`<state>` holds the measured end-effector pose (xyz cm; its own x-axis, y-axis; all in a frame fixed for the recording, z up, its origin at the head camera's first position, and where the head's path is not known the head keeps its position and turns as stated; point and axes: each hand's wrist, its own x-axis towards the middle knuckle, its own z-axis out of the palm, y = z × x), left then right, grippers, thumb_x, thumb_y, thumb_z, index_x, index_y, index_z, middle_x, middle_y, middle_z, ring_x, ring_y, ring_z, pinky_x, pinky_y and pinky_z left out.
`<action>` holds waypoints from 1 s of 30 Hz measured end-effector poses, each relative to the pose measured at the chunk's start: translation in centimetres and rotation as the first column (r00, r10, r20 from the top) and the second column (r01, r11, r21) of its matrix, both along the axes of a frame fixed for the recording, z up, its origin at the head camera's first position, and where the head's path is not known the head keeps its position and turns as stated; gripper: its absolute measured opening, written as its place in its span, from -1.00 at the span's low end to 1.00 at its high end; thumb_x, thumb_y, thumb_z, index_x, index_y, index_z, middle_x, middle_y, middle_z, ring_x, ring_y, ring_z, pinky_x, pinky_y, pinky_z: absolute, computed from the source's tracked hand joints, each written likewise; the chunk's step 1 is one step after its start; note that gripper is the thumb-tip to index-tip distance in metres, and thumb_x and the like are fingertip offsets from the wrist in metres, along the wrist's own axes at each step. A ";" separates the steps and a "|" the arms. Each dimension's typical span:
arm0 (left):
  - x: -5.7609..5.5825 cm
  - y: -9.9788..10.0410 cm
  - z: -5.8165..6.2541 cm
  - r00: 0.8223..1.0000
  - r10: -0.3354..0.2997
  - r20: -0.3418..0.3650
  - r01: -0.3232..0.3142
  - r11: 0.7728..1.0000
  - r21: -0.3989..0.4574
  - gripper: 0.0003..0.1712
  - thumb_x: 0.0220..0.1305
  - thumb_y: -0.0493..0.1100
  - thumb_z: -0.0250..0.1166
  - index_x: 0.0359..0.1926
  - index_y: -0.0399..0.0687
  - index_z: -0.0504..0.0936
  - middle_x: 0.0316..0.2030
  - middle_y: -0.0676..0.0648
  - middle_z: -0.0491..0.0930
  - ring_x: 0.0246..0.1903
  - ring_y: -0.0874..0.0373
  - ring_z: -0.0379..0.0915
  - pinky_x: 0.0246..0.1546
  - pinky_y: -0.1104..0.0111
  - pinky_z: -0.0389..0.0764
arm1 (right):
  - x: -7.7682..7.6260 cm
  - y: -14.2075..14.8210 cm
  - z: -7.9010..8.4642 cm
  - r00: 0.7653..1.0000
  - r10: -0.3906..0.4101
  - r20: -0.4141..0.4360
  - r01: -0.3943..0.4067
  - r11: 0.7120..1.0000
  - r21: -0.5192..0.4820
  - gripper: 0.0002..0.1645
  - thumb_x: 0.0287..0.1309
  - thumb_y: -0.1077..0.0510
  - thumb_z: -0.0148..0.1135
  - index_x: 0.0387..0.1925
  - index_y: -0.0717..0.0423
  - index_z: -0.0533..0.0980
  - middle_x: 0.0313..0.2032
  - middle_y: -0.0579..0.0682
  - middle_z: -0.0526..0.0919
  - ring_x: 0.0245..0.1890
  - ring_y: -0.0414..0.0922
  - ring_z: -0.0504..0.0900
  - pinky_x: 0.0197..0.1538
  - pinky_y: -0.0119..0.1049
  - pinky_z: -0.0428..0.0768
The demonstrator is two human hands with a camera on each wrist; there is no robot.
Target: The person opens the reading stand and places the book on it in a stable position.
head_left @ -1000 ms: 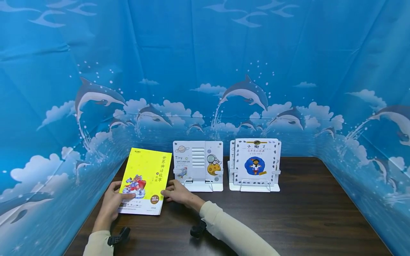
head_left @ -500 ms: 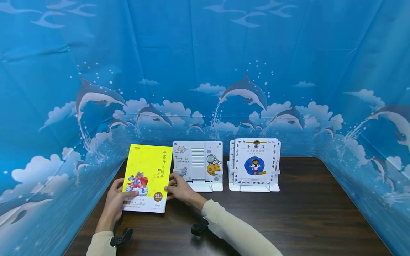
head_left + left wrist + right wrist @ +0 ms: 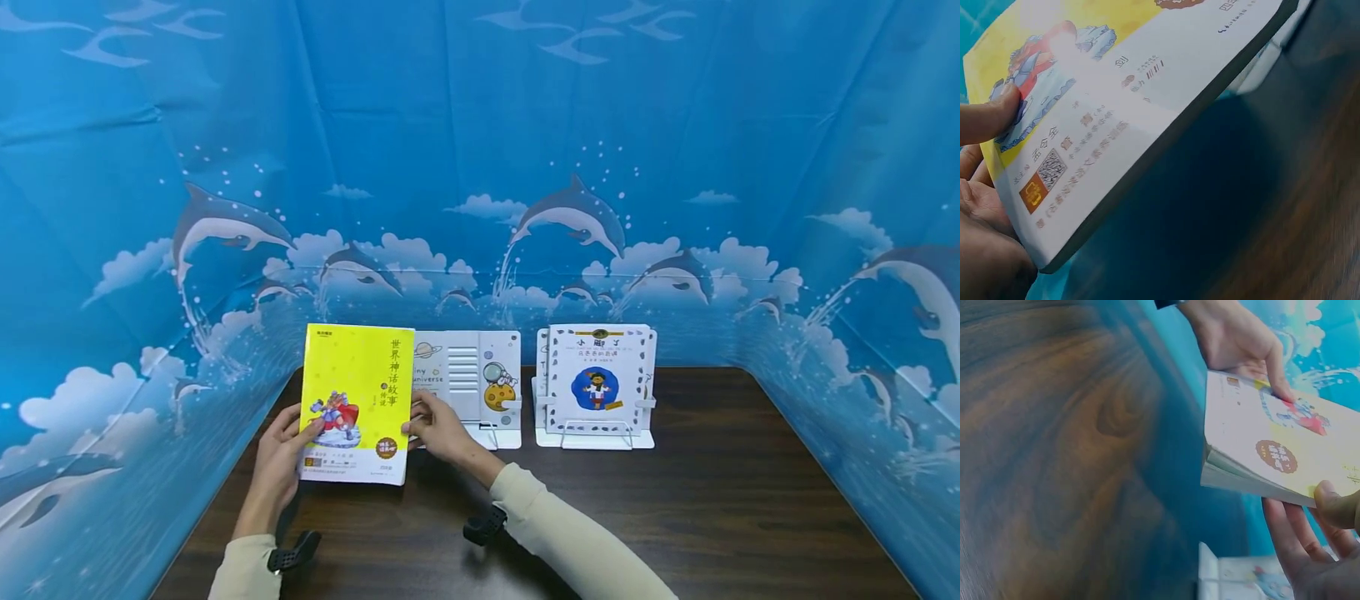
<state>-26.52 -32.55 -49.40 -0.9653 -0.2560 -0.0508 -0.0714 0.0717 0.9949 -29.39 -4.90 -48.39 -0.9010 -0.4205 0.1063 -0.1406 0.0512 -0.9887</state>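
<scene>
A yellow paperback book [image 3: 337, 358] with a white lower band is held up, cover facing me, in the head view. My left hand [image 3: 281, 454] grips its left edge, thumb across the cover and fingers behind. My right hand [image 3: 442, 429] pinches the right edge, its thumb on the front, as the right wrist view also shows with the book's page block [image 3: 1247, 478]. Beneath the book's lower edge the left wrist view shows a dark shadow. Just right of the book, partly covered by it, stands a white "Tiny universe" book stand [image 3: 465, 379].
A second white stand [image 3: 648, 437] farther right bears a white picture book [image 3: 600, 350] with a blue circle on its cover. Both stand near the back of the dark wooden table [image 3: 675, 517]. A blue dolphin-print curtain [image 3: 480, 167] surrounds the table's back and sides.
Both hands have lifted the yellow book up and to the right. It has turned more upright and now overlaps the left part of the "Tiny universe" stand.
</scene>
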 end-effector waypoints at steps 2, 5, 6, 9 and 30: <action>-0.2 0.6 0.3 1.000 -0.012 -0.028 0.012 1.000 -0.004 -0.39 0.43 0.04 0.43 0.37 0.10 0.42 -0.20 0.38 0.76 -0.28 0.31 0.75 -0.23 0.44 0.76 | -0.2 0.8 0.3 0.999 -0.016 -0.031 0.017 1.000 0.019 -0.57 0.44 0.40 0.23 0.26 0.15 0.49 -0.03 0.21 0.74 -0.07 0.04 0.82 -0.04 0.05 0.82; -0.5 1.8 0.9 0.997 -0.033 -0.076 0.030 0.999 -0.040 -0.45 0.45 0.00 0.42 0.34 0.04 0.45 -0.20 0.38 0.78 -0.29 0.33 0.75 -0.22 0.46 0.75 | -0.6 2.1 1.0 0.997 -0.043 -0.064 0.045 0.998 0.044 -0.59 0.46 0.39 0.22 0.26 0.13 0.51 -0.03 0.19 0.75 -0.08 0.01 0.82 -0.03 0.01 0.82; -0.6 2.2 1.1 0.995 -0.041 -0.091 0.036 0.998 -0.051 -0.46 0.46 -0.02 0.41 0.34 0.01 0.45 -0.20 0.37 0.79 -0.29 0.33 0.75 -0.21 0.46 0.75 | -0.7 2.6 1.2 0.996 -0.046 -0.074 0.049 0.998 0.044 -0.60 0.46 0.38 0.22 0.26 0.13 0.51 -0.03 0.20 0.75 -0.08 0.00 0.82 -0.02 0.03 0.82; -0.8 3.5 1.8 0.990 -0.060 -0.130 0.050 0.996 -0.079 -0.48 0.48 -0.08 0.39 0.34 -0.06 0.45 -0.21 0.39 0.79 -0.28 0.33 0.77 -0.20 0.46 0.75 | -1.0 4.1 1.9 0.995 -0.050 -0.091 0.055 0.997 0.048 -0.62 0.48 0.36 0.22 0.25 0.11 0.52 -0.01 0.19 0.77 -0.07 -0.02 0.81 0.03 0.07 0.80; -3.6 10.9 3.8 0.957 -0.234 -0.173 0.226 0.972 -0.067 -0.50 0.49 -0.09 0.38 0.30 -0.21 0.49 -0.15 0.16 0.84 -0.21 0.26 0.75 -0.02 0.41 0.69 | -2.2 12.0 4.6 0.960 -0.225 -0.165 0.246 0.962 0.120 -0.56 0.47 0.32 0.26 0.31 0.10 0.56 -0.03 0.12 0.79 -0.05 -0.01 0.77 0.12 0.01 0.78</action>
<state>-30.08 -21.66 -45.60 -0.9907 -0.0239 0.1341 0.1307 0.1110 0.9852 -31.56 7.07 -43.78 -0.9547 -0.2180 0.2024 -0.2526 0.2353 -0.9385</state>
